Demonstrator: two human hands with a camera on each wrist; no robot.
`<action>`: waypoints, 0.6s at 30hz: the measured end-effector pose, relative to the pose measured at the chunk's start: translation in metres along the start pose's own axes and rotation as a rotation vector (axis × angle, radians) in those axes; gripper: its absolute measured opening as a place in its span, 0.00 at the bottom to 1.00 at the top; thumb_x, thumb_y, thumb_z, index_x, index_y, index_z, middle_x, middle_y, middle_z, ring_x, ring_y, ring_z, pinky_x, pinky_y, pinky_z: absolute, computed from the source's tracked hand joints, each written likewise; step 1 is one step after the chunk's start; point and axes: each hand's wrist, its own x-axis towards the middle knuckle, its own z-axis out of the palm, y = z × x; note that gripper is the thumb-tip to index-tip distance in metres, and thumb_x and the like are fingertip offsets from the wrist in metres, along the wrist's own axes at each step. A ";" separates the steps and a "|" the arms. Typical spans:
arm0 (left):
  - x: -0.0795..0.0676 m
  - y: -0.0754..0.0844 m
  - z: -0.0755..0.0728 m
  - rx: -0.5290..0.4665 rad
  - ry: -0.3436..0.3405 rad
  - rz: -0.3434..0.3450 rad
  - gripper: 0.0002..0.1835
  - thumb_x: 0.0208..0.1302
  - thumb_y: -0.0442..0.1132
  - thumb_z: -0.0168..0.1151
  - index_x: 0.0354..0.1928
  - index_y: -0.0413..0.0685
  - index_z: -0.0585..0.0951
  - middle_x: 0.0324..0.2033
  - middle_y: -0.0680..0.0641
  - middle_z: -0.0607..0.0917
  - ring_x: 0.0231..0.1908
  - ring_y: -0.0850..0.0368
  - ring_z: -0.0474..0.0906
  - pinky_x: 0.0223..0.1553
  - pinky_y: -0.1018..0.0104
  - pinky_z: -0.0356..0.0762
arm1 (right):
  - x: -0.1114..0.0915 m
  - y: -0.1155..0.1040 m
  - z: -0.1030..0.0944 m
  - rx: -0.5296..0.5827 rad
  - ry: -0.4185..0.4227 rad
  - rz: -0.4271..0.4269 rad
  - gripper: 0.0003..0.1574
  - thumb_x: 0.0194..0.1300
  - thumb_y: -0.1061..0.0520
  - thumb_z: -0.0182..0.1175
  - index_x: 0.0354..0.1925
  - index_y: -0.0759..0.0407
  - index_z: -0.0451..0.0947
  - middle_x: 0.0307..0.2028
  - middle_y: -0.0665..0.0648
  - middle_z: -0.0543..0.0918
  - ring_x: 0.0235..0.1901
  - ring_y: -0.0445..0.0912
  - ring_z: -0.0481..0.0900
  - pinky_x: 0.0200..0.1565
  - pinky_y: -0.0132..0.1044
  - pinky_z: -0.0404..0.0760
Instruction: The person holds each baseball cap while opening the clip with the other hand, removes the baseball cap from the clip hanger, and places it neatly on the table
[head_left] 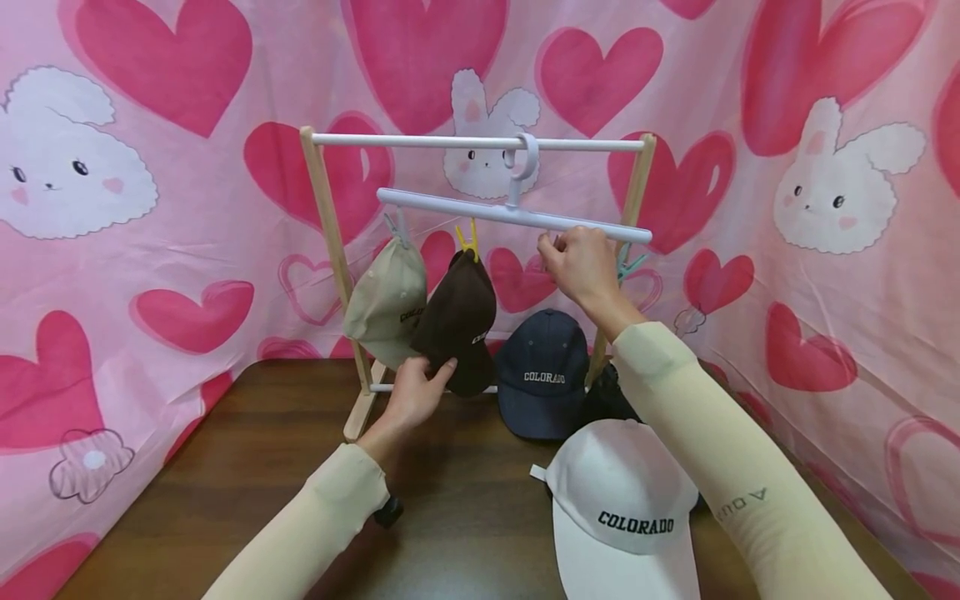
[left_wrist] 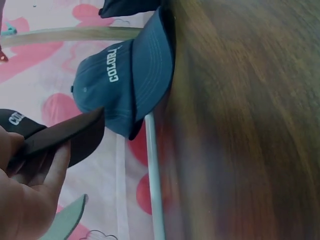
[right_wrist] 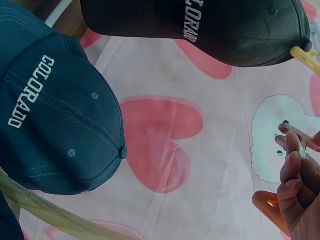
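My left hand (head_left: 416,396) grips the brim of a dark brown cap (head_left: 459,321), thumb on one side and fingers on the other. A yellow clothespin (head_left: 467,242) holds that cap's top to a white hanger (head_left: 480,211). Just under the hanger's bar, my right hand (head_left: 588,262) has curled fingers around an orange clothespin (right_wrist: 270,210), largely covered by them. To the left a beige cap (head_left: 390,292) hangs from a grey clothespin (head_left: 401,229). The hanger tilts down toward the right.
A wooden rack (head_left: 330,212) with a white rod (head_left: 420,141) carries the hanger. On the brown table (head_left: 225,467) are a navy cap (head_left: 543,358), a white cap (head_left: 622,475) and a black item (head_left: 606,396) partly hidden by my sleeve. A teal clothespin (head_left: 630,265) hangs right of my hand.
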 end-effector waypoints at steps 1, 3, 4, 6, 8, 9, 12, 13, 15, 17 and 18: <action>0.000 0.000 0.000 0.015 0.005 0.006 0.26 0.74 0.48 0.62 0.17 0.45 0.71 0.12 0.53 0.66 0.16 0.57 0.62 0.22 0.64 0.64 | 0.000 0.000 0.001 0.002 0.003 0.001 0.31 0.75 0.46 0.55 0.18 0.60 0.83 0.14 0.56 0.77 0.14 0.51 0.71 0.17 0.41 0.68; 0.000 0.000 0.000 0.039 0.006 0.015 0.29 0.74 0.48 0.62 0.14 0.46 0.67 0.11 0.53 0.65 0.16 0.57 0.61 0.22 0.64 0.63 | 0.000 0.001 0.002 0.004 0.008 0.004 0.32 0.75 0.46 0.54 0.17 0.60 0.82 0.14 0.56 0.77 0.14 0.51 0.71 0.18 0.41 0.68; 0.000 -0.001 0.000 0.050 0.007 0.023 0.30 0.74 0.48 0.62 0.14 0.47 0.65 0.11 0.53 0.64 0.15 0.57 0.61 0.22 0.64 0.63 | 0.001 0.001 0.002 0.009 0.010 0.005 0.32 0.75 0.47 0.55 0.17 0.60 0.82 0.14 0.56 0.77 0.14 0.51 0.71 0.18 0.41 0.68; 0.000 0.000 0.000 0.074 0.006 0.041 0.31 0.74 0.47 0.62 0.12 0.48 0.63 0.10 0.53 0.63 0.14 0.58 0.60 0.21 0.64 0.62 | 0.001 0.002 0.001 0.011 0.013 0.011 0.31 0.74 0.46 0.55 0.16 0.59 0.82 0.14 0.56 0.77 0.14 0.51 0.71 0.17 0.41 0.68; -0.001 0.000 -0.001 0.089 -0.003 0.057 0.32 0.75 0.46 0.62 0.12 0.48 0.61 0.09 0.53 0.61 0.13 0.58 0.58 0.20 0.65 0.61 | 0.001 0.003 0.000 0.009 0.022 0.009 0.31 0.74 0.47 0.55 0.17 0.59 0.82 0.14 0.56 0.78 0.15 0.51 0.71 0.18 0.41 0.67; -0.002 0.000 -0.001 0.095 -0.009 0.062 0.32 0.75 0.46 0.62 0.12 0.49 0.60 0.09 0.54 0.61 0.12 0.58 0.58 0.19 0.65 0.61 | 0.001 0.004 0.000 0.005 0.027 0.006 0.31 0.74 0.47 0.55 0.17 0.60 0.83 0.15 0.56 0.78 0.15 0.50 0.71 0.18 0.42 0.67; -0.005 -0.001 -0.002 0.107 -0.023 0.067 0.32 0.75 0.47 0.61 0.13 0.49 0.59 0.10 0.54 0.60 0.11 0.59 0.56 0.18 0.66 0.60 | 0.002 0.006 -0.004 -0.008 0.033 0.008 0.30 0.74 0.46 0.55 0.19 0.60 0.83 0.15 0.56 0.78 0.16 0.50 0.72 0.18 0.42 0.68; -0.006 -0.001 -0.002 0.106 -0.024 0.070 0.32 0.75 0.47 0.61 0.14 0.49 0.59 0.10 0.54 0.60 0.11 0.59 0.56 0.18 0.66 0.60 | 0.002 0.006 -0.004 -0.010 0.035 0.009 0.30 0.74 0.46 0.56 0.19 0.60 0.84 0.15 0.56 0.79 0.16 0.50 0.72 0.18 0.41 0.68; -0.008 -0.002 -0.002 0.103 -0.018 0.077 0.31 0.75 0.47 0.62 0.14 0.49 0.61 0.09 0.54 0.62 0.11 0.60 0.58 0.18 0.67 0.60 | 0.003 0.006 -0.006 -0.014 0.035 0.018 0.30 0.74 0.46 0.56 0.20 0.60 0.84 0.15 0.57 0.78 0.16 0.50 0.72 0.18 0.42 0.69; -0.010 -0.003 -0.002 0.094 0.002 0.094 0.31 0.74 0.47 0.63 0.14 0.48 0.63 0.09 0.53 0.66 0.11 0.60 0.61 0.18 0.67 0.60 | 0.004 0.006 -0.007 -0.018 0.038 0.026 0.30 0.75 0.46 0.56 0.20 0.60 0.84 0.16 0.57 0.79 0.16 0.51 0.73 0.18 0.42 0.69; -0.011 -0.003 -0.003 0.082 0.016 0.102 0.30 0.73 0.47 0.64 0.14 0.48 0.64 0.09 0.53 0.69 0.12 0.60 0.63 0.18 0.67 0.61 | 0.004 0.006 -0.008 -0.020 0.044 0.027 0.30 0.74 0.46 0.56 0.20 0.61 0.85 0.16 0.57 0.79 0.16 0.51 0.73 0.18 0.42 0.69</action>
